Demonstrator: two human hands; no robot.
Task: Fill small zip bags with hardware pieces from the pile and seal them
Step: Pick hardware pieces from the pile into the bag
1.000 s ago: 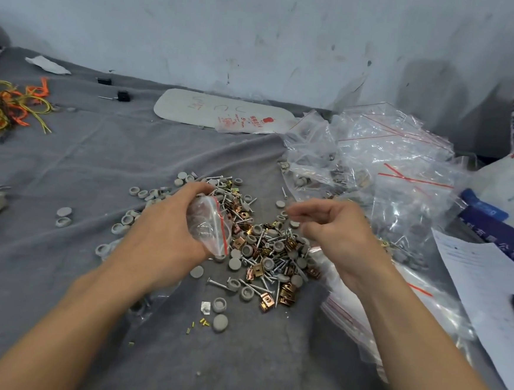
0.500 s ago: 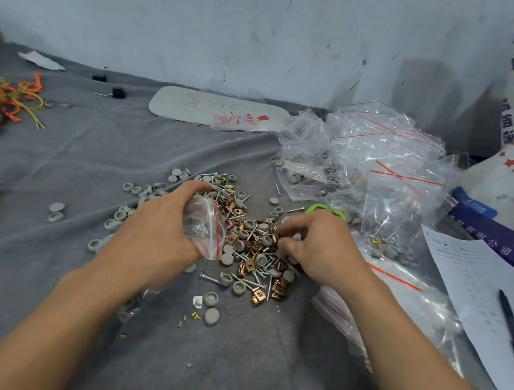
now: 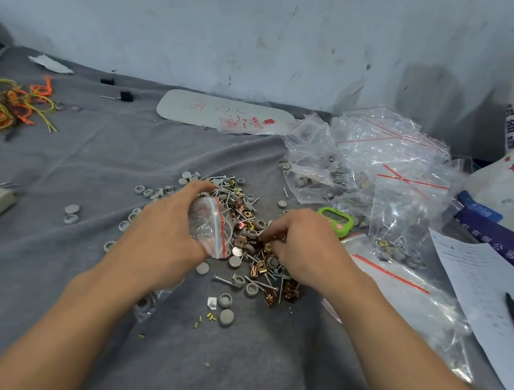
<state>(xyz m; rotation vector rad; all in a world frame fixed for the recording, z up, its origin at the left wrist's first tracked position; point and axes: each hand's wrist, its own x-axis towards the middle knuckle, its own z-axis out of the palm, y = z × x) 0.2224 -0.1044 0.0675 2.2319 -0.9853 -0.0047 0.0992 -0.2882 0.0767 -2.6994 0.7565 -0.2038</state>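
The left hand clamps its grip round a small zip bag, held at the left edge of the hardware pile on the grey surface. The right hand rests in the pile, fingertips pinched together on pieces.

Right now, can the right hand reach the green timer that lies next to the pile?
Probably yes. The green timer lies just beyond the right hand, with nothing between them, and no bag covers it. The hand is busy in the pile, so it must leave the pieces first.
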